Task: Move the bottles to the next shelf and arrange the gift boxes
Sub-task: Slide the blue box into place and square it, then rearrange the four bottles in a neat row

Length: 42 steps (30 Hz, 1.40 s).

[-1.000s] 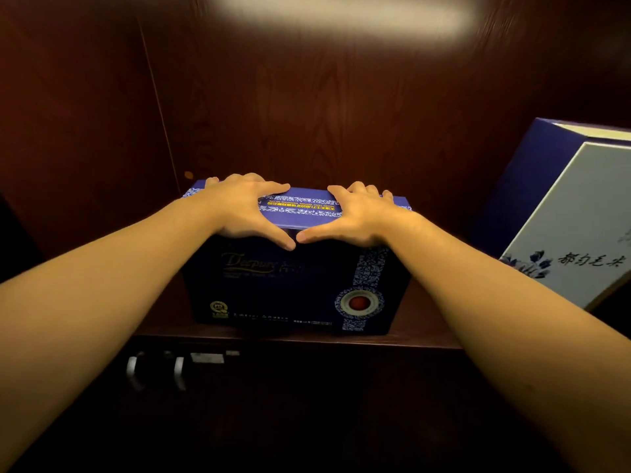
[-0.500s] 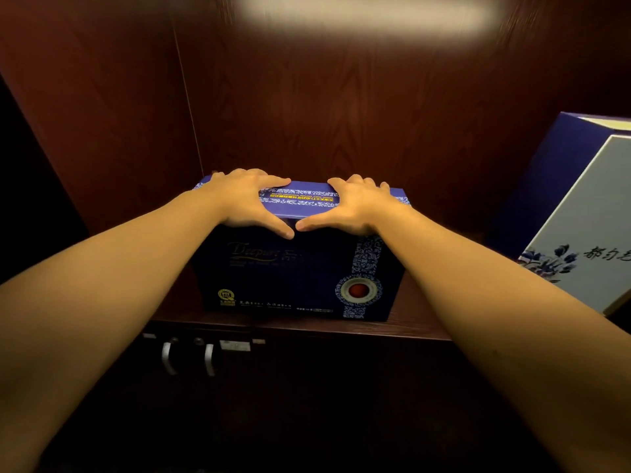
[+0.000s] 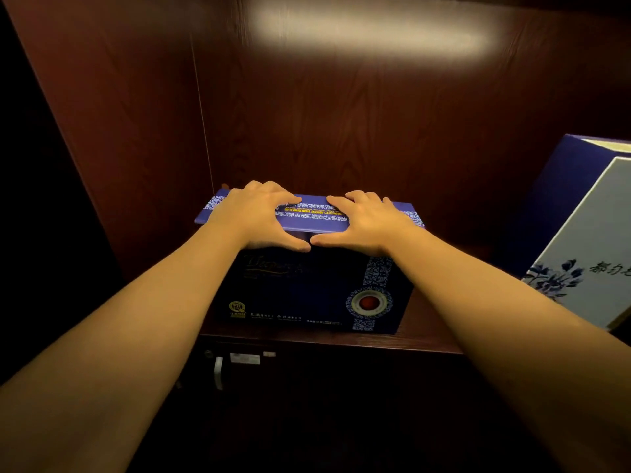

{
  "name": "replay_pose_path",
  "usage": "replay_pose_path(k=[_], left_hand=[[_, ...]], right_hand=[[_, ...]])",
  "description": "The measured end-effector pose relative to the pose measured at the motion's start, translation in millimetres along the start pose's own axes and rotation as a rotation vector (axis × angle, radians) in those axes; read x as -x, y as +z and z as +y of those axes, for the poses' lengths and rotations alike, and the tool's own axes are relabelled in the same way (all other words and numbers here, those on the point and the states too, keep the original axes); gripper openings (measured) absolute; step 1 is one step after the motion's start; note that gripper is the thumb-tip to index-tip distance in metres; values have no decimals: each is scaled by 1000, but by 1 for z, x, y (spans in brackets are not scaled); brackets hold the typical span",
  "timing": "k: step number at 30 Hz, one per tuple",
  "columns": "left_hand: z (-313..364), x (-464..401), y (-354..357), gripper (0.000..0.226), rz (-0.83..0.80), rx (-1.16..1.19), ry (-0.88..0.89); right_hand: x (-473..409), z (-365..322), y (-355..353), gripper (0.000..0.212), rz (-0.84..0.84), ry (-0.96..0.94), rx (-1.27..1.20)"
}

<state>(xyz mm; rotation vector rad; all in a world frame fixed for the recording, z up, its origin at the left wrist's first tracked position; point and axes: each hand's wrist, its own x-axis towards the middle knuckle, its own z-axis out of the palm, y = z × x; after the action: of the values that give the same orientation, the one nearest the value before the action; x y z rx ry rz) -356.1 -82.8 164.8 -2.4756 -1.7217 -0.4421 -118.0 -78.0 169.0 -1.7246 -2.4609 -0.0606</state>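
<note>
Your left hand (image 3: 259,216) and right hand (image 3: 365,221) lie flat on top of the blue gift box (image 3: 307,288) on the shelf (image 3: 433,336), fingers spread apart, thumbs nearly touching.

Single head-worn wide-angle view, facing forward and down, close to the shelf (image 3: 426,339), both forearms entering from the bottom edge

a dark wooden shelf (image 3: 433,339) carries a dark blue gift box (image 3: 307,291) standing near its left wall, and a larger blue-and-white gift box (image 3: 587,240) leaning at the right.
</note>
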Motion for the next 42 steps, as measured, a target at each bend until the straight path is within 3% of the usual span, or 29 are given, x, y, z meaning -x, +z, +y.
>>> replay_pose_path(k=[5,9,12,15,24,26,27,42], left_hand=[[13,19,4,95,75,-47,16],[38,33,-3,62,66,-109,-27],[81,45,-11,33,108,-164,-33],[147,55,-13,20,98,-166,0],[401,56,23,17,-5,-96,157],[428,57,23,16,13,-56,143],[498,53,34,16,28,-47,210],[741,-14,59,17,-16,53,511]], right_hand=[[16,-8,-4,103,6,-82,80],[43,-5,-4,74,59,-162,127],[78,11,-11,45,176,-214,113],[124,36,-24,26,268,-219,122],[296,205,-48,19,152,-95,130],[316,224,-48,17,135,-72,125],[365,277,-53,17,115,-12,134],[530,486,-92,18,190,382,139]])
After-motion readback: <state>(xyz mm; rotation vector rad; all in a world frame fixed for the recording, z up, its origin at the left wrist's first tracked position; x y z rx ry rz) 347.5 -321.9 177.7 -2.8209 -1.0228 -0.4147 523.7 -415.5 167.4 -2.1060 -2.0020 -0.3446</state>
